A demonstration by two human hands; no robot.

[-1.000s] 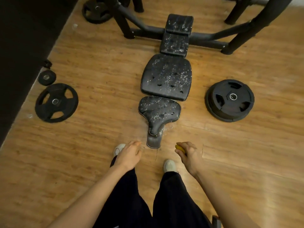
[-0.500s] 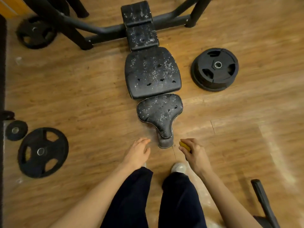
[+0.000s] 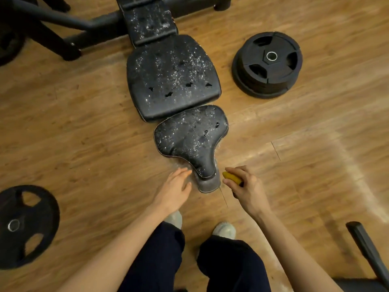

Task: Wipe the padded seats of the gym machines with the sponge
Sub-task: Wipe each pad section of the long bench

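Observation:
A black padded bench runs away from me, its cracked vinyl speckled white. Nearest is the small saddle-shaped seat pad (image 3: 190, 137), then the larger back pad (image 3: 171, 76) and a narrow upper pad (image 3: 148, 20). My right hand (image 3: 245, 189) grips a yellow sponge (image 3: 231, 178) just right of the seat's narrow front tip. My left hand (image 3: 174, 189) hovers with relaxed fingers just left of that tip, holding nothing.
A stack of black weight plates (image 3: 268, 64) sits right of the bench; a single plate (image 3: 25, 226) lies on the wooden floor at left. The black machine frame (image 3: 69, 24) crosses the top. A dark bar (image 3: 367, 249) juts in at lower right.
The view has shifted closer over the bench, and both hands have come nearer the seat's front tip. The sponge stays in my right hand.

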